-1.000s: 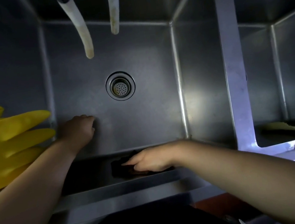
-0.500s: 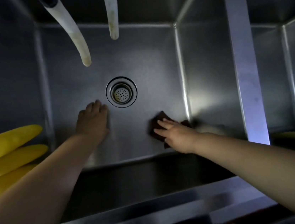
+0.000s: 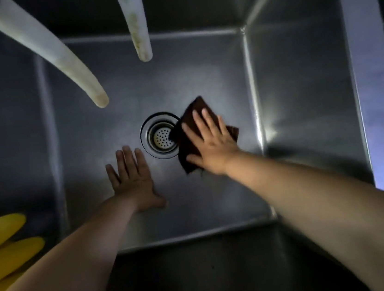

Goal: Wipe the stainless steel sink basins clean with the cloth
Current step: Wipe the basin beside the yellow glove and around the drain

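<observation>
The right hand (image 3: 212,142) pressed flat on the cloth (image 3: 187,143) at centre frame; the left hand (image 3: 132,180), fingers spread, lay empty on the sink (image 3: 216,190) floor.

No text, label, brand, number or sign can be read anywhere in this view. The steel sink basin (image 3: 216,195), the dark cloth (image 3: 190,131) and the yellow glove (image 3: 3,250) show only plain, unmarked surfaces.

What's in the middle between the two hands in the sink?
In the head view, the round drain sits between the left hand and the right hand pressing the cloth.
</observation>
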### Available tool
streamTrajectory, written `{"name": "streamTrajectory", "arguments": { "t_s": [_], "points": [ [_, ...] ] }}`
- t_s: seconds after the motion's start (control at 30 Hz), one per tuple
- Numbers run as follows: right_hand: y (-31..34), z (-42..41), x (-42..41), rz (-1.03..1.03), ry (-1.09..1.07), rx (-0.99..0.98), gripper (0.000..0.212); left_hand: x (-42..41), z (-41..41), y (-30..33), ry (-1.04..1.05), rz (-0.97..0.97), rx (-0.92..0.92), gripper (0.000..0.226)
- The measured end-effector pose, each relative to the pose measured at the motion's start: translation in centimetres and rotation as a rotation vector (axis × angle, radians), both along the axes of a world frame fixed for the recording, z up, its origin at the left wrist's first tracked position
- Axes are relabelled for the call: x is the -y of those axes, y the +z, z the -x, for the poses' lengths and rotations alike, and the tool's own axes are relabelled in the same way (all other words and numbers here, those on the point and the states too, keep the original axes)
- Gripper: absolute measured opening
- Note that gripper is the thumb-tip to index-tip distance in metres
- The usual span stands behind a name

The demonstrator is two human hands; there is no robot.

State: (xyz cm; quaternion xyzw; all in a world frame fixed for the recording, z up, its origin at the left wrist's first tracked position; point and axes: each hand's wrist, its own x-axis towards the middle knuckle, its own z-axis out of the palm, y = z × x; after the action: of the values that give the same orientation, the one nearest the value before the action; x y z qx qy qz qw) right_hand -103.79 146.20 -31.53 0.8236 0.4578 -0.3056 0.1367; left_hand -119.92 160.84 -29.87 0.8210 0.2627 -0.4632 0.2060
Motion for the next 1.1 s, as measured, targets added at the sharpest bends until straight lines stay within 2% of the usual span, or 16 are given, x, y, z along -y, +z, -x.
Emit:
{"name": "streamTrajectory", "arguments": {
  "t_s": [0.2, 0.37, 0.47, 0.57, 0.7, 0.8, 0.87, 0.97, 1.1],
  "points": [
    [-0.1, -7.5, -3.7, -0.024, -0.247, 0.139, 0.08, -0.1, -0.7, 0.7, -0.02, 0.022, -0.056, 0.142],
    [0.7, -2.2, -1.3, 0.063, -0.228, 0.283, 0.083, -0.2, -1.0, 1.4, -0.027, 0.041, -0.083, 0.141],
    [1.8, 4.1, 2.0, 0.12, -0.29, 0.076, 0.095, -0.1, -1.1, 1.8, -0.023, 0.047, -0.089, 0.143],
    [2.7, 9.2, 5.4, 0.274, -0.355, -0.142, 0.1, -0.1, -1.1, 2.0, -0.023, 0.047, -0.095, 0.145],
    [3.0, 9.8, 8.0, 0.464, -0.55, -0.219, 0.098, 0.0, -1.2, 1.9, -0.024, 0.038, -0.103, 0.147],
    [2.4, 9.2, 8.1, 0.407, -0.803, -0.126, 0.1, -0.1, -1.3, 1.8, -0.037, 0.035, -0.104, 0.146],
    [1.6, 9.5, 7.5, 0.305, -0.892, -0.052, 0.103, -0.1, -1.3, 1.7, -0.047, 0.041, -0.109, 0.146],
    [0.5, 8.6, 5.7, 0.104, -0.942, 0.053, 0.102, -0.3, -1.3, 1.6, -0.05, 0.044, -0.123, 0.146],
    [-0.7, 1.9, 1.8, -0.032, -0.881, 0.187, 0.103, -0.4, -1.4, 1.5, -0.045, 0.061, -0.136, 0.144]
  ]
}}
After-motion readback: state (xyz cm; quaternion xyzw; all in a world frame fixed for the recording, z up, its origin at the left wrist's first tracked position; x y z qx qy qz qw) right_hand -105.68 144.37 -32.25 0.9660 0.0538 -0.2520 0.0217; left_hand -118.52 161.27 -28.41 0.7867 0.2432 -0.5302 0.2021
